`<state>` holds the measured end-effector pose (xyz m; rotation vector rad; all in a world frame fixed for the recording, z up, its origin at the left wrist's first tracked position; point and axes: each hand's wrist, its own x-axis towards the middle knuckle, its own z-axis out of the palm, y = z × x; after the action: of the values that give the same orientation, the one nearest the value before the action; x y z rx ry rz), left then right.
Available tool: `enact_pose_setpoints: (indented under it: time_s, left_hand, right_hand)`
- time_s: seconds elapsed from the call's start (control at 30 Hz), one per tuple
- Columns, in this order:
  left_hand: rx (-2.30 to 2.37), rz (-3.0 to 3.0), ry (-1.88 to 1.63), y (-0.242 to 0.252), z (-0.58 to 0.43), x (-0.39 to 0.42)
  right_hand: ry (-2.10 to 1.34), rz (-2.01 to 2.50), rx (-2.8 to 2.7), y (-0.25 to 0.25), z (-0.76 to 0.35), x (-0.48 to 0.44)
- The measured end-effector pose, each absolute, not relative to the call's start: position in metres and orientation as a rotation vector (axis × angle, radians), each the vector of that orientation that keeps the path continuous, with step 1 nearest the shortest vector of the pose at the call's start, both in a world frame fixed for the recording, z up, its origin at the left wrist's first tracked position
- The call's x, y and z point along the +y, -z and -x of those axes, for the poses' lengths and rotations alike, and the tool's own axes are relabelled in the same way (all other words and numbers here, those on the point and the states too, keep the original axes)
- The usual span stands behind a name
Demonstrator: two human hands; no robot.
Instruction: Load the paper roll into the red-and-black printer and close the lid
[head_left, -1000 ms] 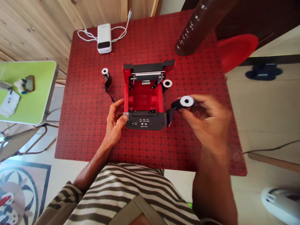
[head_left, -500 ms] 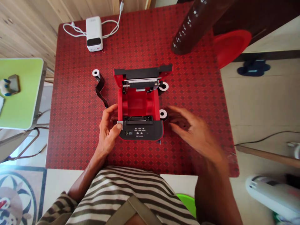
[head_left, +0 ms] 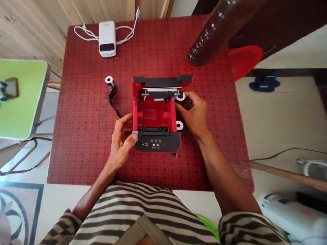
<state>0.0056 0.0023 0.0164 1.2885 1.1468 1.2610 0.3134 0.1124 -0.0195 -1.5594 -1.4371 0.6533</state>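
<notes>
A red and black printer (head_left: 156, 119) stands on the red patterned table (head_left: 84, 136) with its lid open and its red bay empty. My left hand (head_left: 123, 137) grips its front left corner, thumb on a grey tab. My right hand (head_left: 192, 112) is at the printer's right side, with thumb and fingers around a white-cored black ribbon roll (head_left: 181, 96) by the lid hinge. A second roll (head_left: 180, 126) lies against the printer's right side, just below my palm. A third roll (head_left: 109, 80) lies to the left, its black ribbon trailing toward my left hand.
A white power bank (head_left: 107, 38) with a white cable lies at the table's far edge. A dark cylinder (head_left: 214, 30) leans over the far right corner, above a red stool (head_left: 244, 59). A green side table (head_left: 21, 98) stands to the left.
My right hand carried a ribbon roll to the printer's right side, left it there, then moved back to the roll by the hinge. My left hand stayed on the printer.
</notes>
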Motion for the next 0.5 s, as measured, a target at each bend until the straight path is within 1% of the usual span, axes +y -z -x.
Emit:
enact_pose_setpoints:
  time_s: [0.13,0.23,0.33,0.4,0.5]
  left_hand:
    - [1.164,-1.292,-1.214,-0.016,-0.004,0.002]
    - [1.171,-1.286,-1.191,-0.016,-0.004,0.001]
    - [1.183,-1.276,-1.203,-0.016,-0.005,0.001]
    - [1.191,-1.267,-1.211,-0.017,-0.006,0.002]
    - [1.194,-1.244,-1.201,-0.021,-0.007,0.002]
  right_hand:
    - [-0.551,1.54,-1.344,0.006,-0.331,0.1]
    - [-0.505,1.498,-1.312,-0.025,-0.355,0.081]
    - [-0.619,1.365,-1.346,-0.066,-0.372,0.058]
    - [-0.709,1.363,-1.442,-0.089,-0.374,0.045]
    - [-0.765,1.352,-1.592,-0.113,-0.358,0.032]
